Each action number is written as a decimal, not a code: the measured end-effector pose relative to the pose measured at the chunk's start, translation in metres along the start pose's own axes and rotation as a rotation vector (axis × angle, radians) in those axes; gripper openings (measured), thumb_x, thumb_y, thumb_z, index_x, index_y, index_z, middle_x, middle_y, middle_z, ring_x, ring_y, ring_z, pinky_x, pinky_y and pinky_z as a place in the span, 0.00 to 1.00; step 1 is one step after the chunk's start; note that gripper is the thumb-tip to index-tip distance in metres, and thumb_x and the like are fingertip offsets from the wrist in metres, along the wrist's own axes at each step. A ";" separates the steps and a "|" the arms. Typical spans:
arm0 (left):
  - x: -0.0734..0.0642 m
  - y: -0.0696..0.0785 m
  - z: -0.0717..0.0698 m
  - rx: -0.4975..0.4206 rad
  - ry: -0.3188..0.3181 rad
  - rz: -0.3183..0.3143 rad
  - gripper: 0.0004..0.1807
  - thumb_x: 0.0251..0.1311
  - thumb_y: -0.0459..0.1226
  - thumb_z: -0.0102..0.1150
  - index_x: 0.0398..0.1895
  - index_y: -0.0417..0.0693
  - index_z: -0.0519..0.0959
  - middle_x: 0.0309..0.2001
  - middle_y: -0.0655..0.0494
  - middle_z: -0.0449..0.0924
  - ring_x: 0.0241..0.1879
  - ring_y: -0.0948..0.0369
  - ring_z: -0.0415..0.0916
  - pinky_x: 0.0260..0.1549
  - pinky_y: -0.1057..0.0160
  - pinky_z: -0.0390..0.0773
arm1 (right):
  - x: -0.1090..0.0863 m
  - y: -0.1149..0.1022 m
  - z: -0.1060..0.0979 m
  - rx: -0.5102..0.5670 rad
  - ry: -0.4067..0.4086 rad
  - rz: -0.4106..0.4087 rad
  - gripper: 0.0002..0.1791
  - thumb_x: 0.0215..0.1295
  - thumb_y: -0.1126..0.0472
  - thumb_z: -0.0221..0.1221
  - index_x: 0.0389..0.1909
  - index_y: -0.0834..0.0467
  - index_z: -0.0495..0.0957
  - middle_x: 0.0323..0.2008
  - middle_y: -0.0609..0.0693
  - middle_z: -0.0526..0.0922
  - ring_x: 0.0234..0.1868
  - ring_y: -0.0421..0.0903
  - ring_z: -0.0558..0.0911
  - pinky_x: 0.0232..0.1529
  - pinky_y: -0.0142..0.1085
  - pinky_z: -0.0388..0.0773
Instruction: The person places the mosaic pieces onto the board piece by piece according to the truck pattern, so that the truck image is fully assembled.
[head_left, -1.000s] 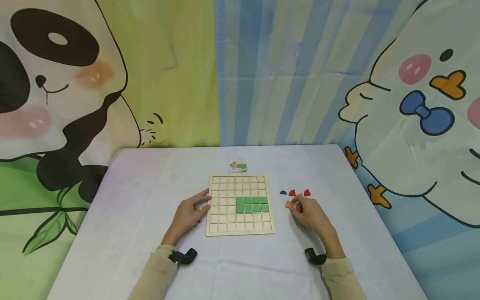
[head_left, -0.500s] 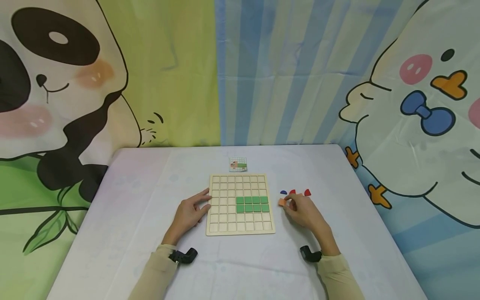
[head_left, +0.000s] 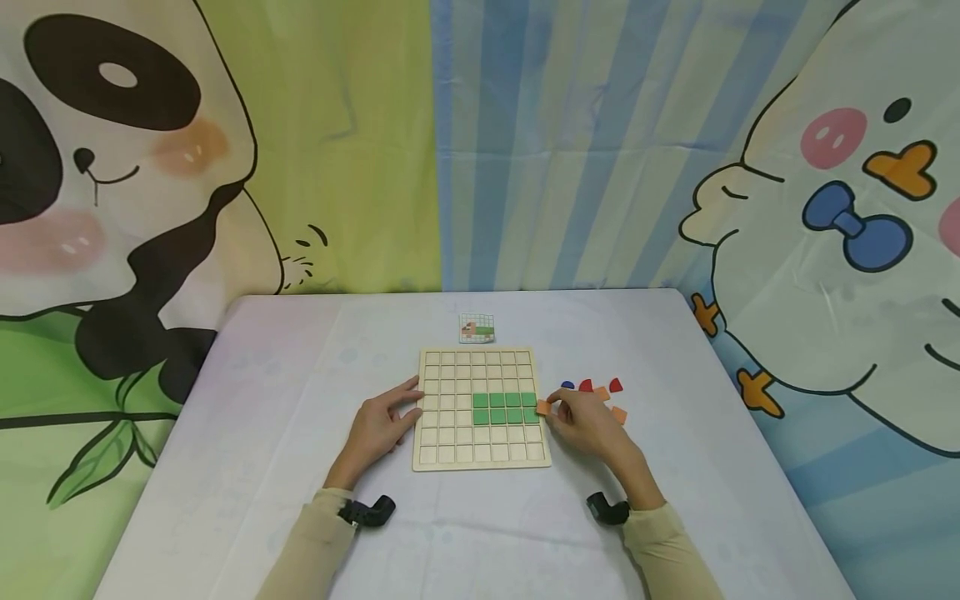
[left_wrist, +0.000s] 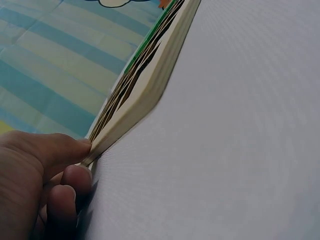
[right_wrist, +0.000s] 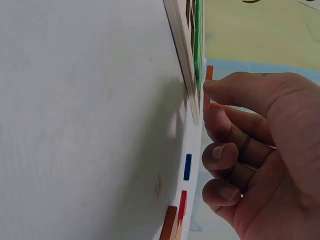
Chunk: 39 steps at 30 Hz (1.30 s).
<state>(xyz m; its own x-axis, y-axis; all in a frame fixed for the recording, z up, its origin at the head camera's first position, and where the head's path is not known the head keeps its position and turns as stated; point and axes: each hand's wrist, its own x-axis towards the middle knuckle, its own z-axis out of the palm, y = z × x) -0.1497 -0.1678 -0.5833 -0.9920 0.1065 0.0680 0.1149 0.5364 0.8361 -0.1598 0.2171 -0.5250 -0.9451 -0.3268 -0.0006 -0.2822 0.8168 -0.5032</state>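
A pale wooden grid board [head_left: 442, 433] lies on the table, with two rows of green square tiles [head_left: 497, 408] in its cells at the right. My left hand [head_left: 377, 422] rests at its left edge; in the left wrist view the thumb [left_wrist: 70, 147] touches the rim and the other fingers bend below. Between thumb and forefinger, my right hand [head_left: 588, 423] pinches an orange square tile [head_left: 542, 407] just over the board's right edge. The right wrist view shows that orange tile [right_wrist: 209, 73] edge-on beside the thumb, its lower part covered by the fingers.
Right of the board lie a blue half-round piece [head_left: 567, 385], red pieces [head_left: 616, 385] and orange pieces [head_left: 619, 414], some partly behind the right hand. A small picture card [head_left: 477, 328] lies beyond the board. Printed curtains [head_left: 360, 150] hang behind the white table [head_left: 465, 533].
My right hand has moved left with the orange tile, from the loose pieces to the board's right edge. Orange pieces behind it have come into view. The left hand has stayed put.
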 end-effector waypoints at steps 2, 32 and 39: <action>0.000 0.001 0.000 -0.002 -0.003 -0.003 0.19 0.70 0.39 0.68 0.63 0.53 0.85 0.75 0.63 0.76 0.10 0.62 0.71 0.10 0.62 0.74 | 0.001 -0.003 0.001 -0.006 -0.006 -0.001 0.13 0.68 0.60 0.67 0.52 0.59 0.86 0.24 0.42 0.77 0.26 0.37 0.73 0.27 0.28 0.71; 0.000 0.002 0.000 -0.025 0.004 0.010 0.18 0.69 0.37 0.69 0.61 0.52 0.86 0.74 0.59 0.77 0.09 0.64 0.70 0.09 0.62 0.73 | 0.022 -0.047 0.026 0.006 -0.111 -0.159 0.13 0.74 0.56 0.66 0.54 0.56 0.85 0.22 0.38 0.76 0.22 0.33 0.70 0.24 0.27 0.69; 0.000 0.002 -0.001 -0.026 -0.002 0.024 0.19 0.69 0.37 0.69 0.62 0.51 0.86 0.75 0.58 0.76 0.09 0.65 0.70 0.10 0.62 0.73 | 0.025 -0.054 0.031 0.010 -0.130 -0.175 0.14 0.74 0.55 0.65 0.55 0.56 0.85 0.21 0.37 0.75 0.21 0.31 0.70 0.25 0.27 0.70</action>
<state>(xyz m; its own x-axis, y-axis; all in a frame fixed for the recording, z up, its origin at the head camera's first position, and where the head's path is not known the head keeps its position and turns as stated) -0.1491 -0.1679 -0.5813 -0.9889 0.1206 0.0867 0.1368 0.5116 0.8482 -0.1634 0.1499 -0.5243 -0.8523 -0.5225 -0.0233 -0.4381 0.7376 -0.5139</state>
